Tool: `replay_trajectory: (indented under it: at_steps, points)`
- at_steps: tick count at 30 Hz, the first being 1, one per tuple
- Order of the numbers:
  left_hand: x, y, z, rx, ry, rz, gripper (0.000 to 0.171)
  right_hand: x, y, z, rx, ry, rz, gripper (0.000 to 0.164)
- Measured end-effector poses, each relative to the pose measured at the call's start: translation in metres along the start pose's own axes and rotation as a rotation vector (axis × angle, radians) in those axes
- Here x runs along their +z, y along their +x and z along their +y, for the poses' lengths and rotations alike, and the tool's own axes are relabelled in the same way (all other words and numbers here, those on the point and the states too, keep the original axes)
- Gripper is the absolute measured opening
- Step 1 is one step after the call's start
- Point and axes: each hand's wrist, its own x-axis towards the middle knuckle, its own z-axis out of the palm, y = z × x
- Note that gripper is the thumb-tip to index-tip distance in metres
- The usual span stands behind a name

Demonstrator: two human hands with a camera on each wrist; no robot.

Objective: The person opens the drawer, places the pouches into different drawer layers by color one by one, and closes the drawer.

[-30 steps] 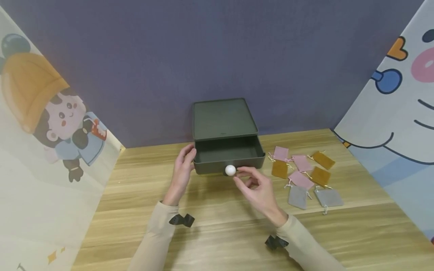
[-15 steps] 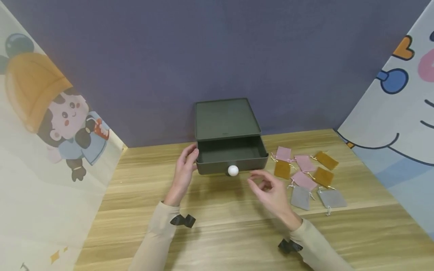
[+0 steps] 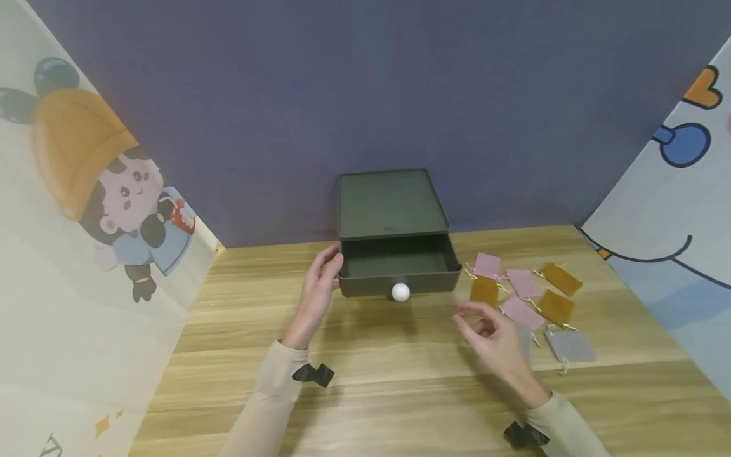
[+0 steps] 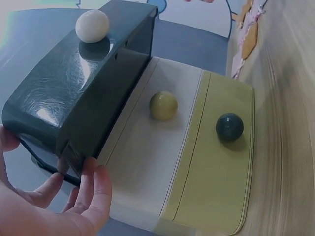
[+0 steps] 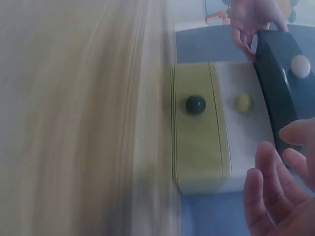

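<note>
The dark green top drawer [image 3: 425, 284] of a small drawer cabinet [image 3: 391, 203] is pulled out, with its white round knob [image 3: 401, 292] at the front. My left hand [image 3: 316, 289] grips the drawer's left side near the front corner; the left wrist view has the fingertips around that corner. Below it, the left wrist view reveals a white drawer [image 4: 138, 152] with a pale yellow knob [image 4: 163, 106] and a yellow-green drawer [image 4: 211, 162] with a dark green knob [image 4: 230, 127]. Holding nothing, my right hand [image 3: 497, 346] hovers loosely curled beside the drawstring pouches, partly covering a grey one.
Several pouches lie right of the cabinet: pink [image 3: 487, 264], mustard [image 3: 562, 279] and grey [image 3: 573, 346], close together or overlapping. A purple-grey wall [image 3: 274, 127] rises behind the cabinet. Printed panels border the wooden table [image 3: 240, 343] left and right.
My right hand has left the white knob and moved right and toward me, to the pouches. My left hand stays at the drawer, which remains pulled out. The head view has shifted slightly.
</note>
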Motion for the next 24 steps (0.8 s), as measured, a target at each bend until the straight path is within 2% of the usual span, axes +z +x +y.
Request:
replay_trajectory:
  at_steps: [7,14,24]
  points:
    - [-0.001,-0.001,-0.002,-0.001,0.023,-0.015,0.055,-0.023,-0.005,0.01,0.053,-0.092,-0.041,0.023]
    - [-0.002,-0.002,-0.001,-0.005,0.013,-0.014,0.054,-0.039,-0.009,0.024,0.054,-0.212,-0.057,0.022]
    - [-0.003,-0.002,-0.002,-0.002,0.027,-0.026,0.055,-0.06,-0.015,0.035,0.163,-0.272,-0.136,0.021]
